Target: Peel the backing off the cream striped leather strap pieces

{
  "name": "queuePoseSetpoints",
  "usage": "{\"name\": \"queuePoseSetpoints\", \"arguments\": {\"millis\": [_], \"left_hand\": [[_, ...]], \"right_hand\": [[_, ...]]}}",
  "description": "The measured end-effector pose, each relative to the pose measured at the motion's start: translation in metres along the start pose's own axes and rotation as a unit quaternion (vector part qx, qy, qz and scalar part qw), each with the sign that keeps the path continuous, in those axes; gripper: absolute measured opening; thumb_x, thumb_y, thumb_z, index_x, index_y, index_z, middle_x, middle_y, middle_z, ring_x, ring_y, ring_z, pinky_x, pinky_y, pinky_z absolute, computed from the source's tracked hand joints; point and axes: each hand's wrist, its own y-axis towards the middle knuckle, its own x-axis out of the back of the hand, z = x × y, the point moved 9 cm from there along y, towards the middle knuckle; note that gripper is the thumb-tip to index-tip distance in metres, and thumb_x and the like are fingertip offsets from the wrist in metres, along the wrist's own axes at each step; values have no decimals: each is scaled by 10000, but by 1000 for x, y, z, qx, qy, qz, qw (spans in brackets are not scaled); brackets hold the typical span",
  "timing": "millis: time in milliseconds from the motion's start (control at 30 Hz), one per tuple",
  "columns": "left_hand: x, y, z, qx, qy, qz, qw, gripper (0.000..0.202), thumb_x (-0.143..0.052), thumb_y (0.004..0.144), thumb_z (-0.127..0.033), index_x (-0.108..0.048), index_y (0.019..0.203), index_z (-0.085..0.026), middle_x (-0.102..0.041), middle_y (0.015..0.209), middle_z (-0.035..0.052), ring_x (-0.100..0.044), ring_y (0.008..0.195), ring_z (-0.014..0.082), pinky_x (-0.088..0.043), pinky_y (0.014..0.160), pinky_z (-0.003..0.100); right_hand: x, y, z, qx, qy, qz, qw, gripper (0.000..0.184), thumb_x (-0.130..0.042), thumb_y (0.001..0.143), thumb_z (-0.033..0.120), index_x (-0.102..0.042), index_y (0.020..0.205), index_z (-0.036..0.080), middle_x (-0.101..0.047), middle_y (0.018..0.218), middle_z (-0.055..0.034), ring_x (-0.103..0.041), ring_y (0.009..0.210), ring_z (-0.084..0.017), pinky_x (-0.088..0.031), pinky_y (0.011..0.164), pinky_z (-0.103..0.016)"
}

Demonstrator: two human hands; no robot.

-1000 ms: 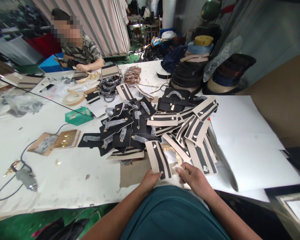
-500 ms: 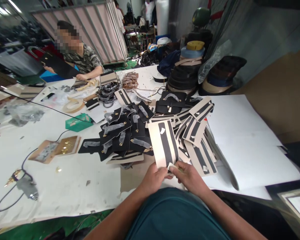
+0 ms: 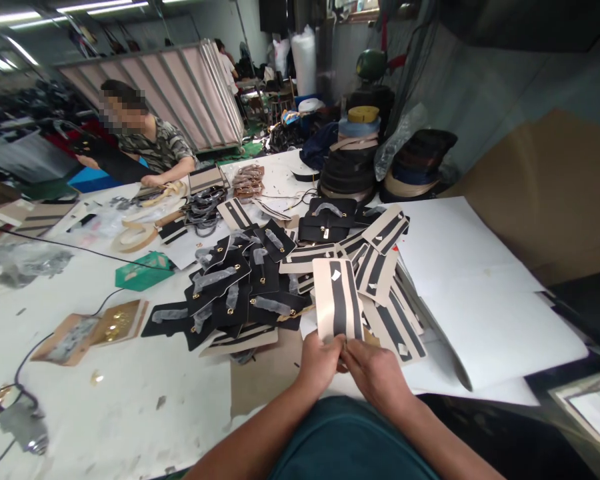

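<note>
A beige flap with two black stripes [image 3: 337, 299] stands upright in front of me, held by its lower edge. My left hand [image 3: 320, 363] pinches that edge from the left and my right hand [image 3: 373, 372] pinches it from the right, fingertips meeting at the middle. Just beyond lies a fanned pile of similar striped beige flaps [image 3: 380, 267]. Left of it is a heap of black flaps with gold studs [image 3: 235, 287].
White sheets [image 3: 475, 293] cover the table's right side, brown cardboard [image 3: 555, 193] beyond. A green box [image 3: 143, 272], a tray of gold fittings [image 3: 113, 323] and a corded tool [image 3: 23, 423] lie left. Stacked tape rolls [image 3: 353, 160] stand behind. A person in camouflage [image 3: 155, 150] works at the far left.
I lifted the striped flap off the table and stood it upright; my right hand came in to join the left at its lower edge. The camera view tilted up.
</note>
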Motion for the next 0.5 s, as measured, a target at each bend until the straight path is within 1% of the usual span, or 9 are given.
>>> {"name": "queuePoseSetpoints", "arguments": {"millis": [100, 167, 200, 267, 333, 400, 433, 467, 500], "left_hand": [[-8, 20, -1, -15, -14, -23, 1000, 256, -763, 733, -325, -733, 908, -140, -758, 764, 67, -713, 607, 210, -569, 450, 249], [-15, 37, -5, -4, -42, -26, 999, 316, -749, 758, -351, -727, 982, -129, -769, 825, 85, -711, 572, 204, -546, 411, 246], [-23, 45, -10, 3, -52, -9, 999, 344, -744, 772, -371, -723, 1009, -123, -770, 837, 92, -706, 547, 202, -532, 389, 245], [-47, 60, -27, -4, -52, 64, 997, 373, -765, 769, -394, -729, 1014, -115, -771, 844, 101, -708, 550, 199, -530, 392, 239], [-76, 73, -46, -19, -47, 155, 987, 396, -807, 741, -402, -742, 1010, -120, -778, 895, 110, -729, 630, 209, -571, 455, 252], [-101, 87, -62, -38, -52, 227, 972, 456, -830, 731, -418, -737, 1075, -134, -779, 1019, 126, -750, 765, 235, -622, 570, 296], [-107, 97, -68, -55, -52, 237, 969, 492, -824, 745, -431, -721, 1132, -145, -767, 1103, 134, -753, 843, 248, -634, 633, 317], [-105, 111, -73, -79, -42, 218, 972, 512, -803, 774, -443, -700, 1185, -154, -748, 1177, 143, -750, 912, 254, -634, 690, 329], [-94, 126, -77, -110, -12, 167, 980, 509, -769, 813, -449, -679, 1222, -160, -730, 1226, 147, -744, 955, 248, -627, 735, 328]], "right_hand": [[7, -12, 16, 78, 20, 10, 997, 339, -432, 1071, 301, -564, 770, 216, -646, 735, -16, -619, 663, -152, -387, 654, -252], [7, -20, 22, 95, 67, 37, 993, 342, -448, 1069, 331, -556, 765, 217, -635, 730, -11, -607, 659, -147, -404, 653, -244], [8, -22, 20, 75, 99, 44, 991, 336, -457, 1068, 355, -564, 779, 219, -636, 730, -8, -608, 654, -147, -420, 653, -239], [9, -24, 7, -3, 162, 52, 985, 301, -475, 1060, 410, -604, 856, 230, -655, 750, -4, -621, 649, -150, -462, 654, -233], [5, -25, -5, -65, 202, 69, 975, 259, -481, 1051, 450, -637, 1000, 251, -693, 818, -9, -657, 683, -162, -504, 676, -235], [3, -25, -11, -84, 216, 86, 969, 264, -464, 1051, 466, -623, 1130, 271, -722, 926, -29, -697, 791, -186, -537, 742, -250], [3, -25, -13, -83, 220, 88, 968, 276, -449, 1054, 469, -609, 1170, 276, -726, 977, -40, -706, 853, -197, -545, 789, -261], [5, -24, -14, -81, 223, 83, 968, 287, -432, 1057, 470, -599, 1189, 277, -726, 1012, -48, -708, 898, -204, -547, 831, -271], [7, -24, -16, -79, 226, 76, 968, 294, -421, 1058, 472, -592, 1197, 278, -724, 1032, -51, -706, 922, -207, -544, 866, -277]]}}
